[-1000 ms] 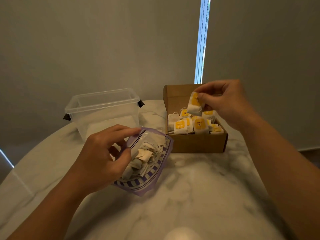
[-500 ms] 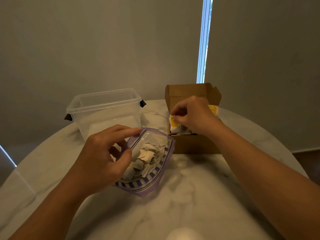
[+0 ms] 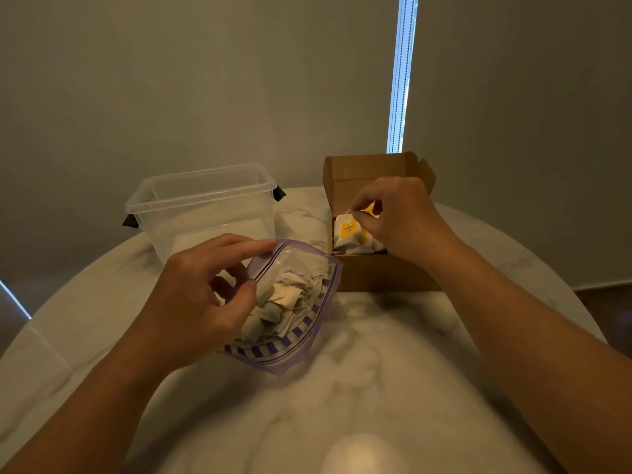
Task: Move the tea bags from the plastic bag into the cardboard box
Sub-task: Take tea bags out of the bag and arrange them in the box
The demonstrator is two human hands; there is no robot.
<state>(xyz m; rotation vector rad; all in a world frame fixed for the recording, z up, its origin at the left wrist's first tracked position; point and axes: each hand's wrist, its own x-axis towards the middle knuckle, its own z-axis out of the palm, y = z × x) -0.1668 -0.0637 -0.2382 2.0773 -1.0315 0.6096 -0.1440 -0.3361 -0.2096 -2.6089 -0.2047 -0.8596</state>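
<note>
Tea bags (image 3: 284, 302) lie partly in the plastic bag (image 3: 309, 325); several already stand in the cardboard box (image 3: 376, 275). Step in hand: placement. Right hand (image 3: 400, 217) pinches one yellow-tagged tea bag (image 3: 368, 210) inside the box (release pending). Left hand (image 3: 198, 295) pinches the plastic bag's rim, mouth open. Next move, as judged: let go, then reach back into the plastic bag.

table top (image 3: 393, 371): stone of marble look, white with grey veining; smooth and polished, with a soft sheen.
cardboard box (image 3: 376, 275): brown kraft board, matt and uncoated.
plastic bag (image 3: 318, 316): thin clear film, glossy and creased; purple-tinted rim with a printed striped band.
tea bags (image 3: 347, 230): white filter paper, matt; yellow paper tags on thin thread.
tub (image 3: 205, 213): rigid translucent plastic, smooth and slightly frosted; black plastic clips (image 3: 278, 193).
blinds (image 3: 205, 80): grey, matt, cloth-like, even surface.
</note>
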